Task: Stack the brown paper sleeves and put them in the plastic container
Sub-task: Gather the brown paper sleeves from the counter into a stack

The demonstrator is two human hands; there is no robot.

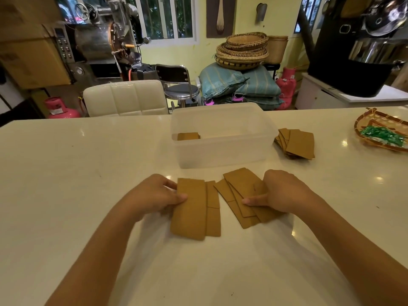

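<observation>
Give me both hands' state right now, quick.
Left hand: closed on a sleeve, thumb on top.
Right hand: pressing on fanned sleeves, index finger extended; no clear grip visible.

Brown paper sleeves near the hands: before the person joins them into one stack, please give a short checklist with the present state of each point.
1. Left hand grips the left sleeves by their edge: ok.
2. Right hand holds the fanned sleeves: ok.
3. Fanned sleeves squared up: not ok, they are spread at different angles.
4. Left sleeves aligned: not ok, the lower ones stick out to the right.
5. Plastic container open, with room: ok, only a few sleeves at its left end.
6. All sleeves gathered: not ok, another pile lies right of the container.
</observation>
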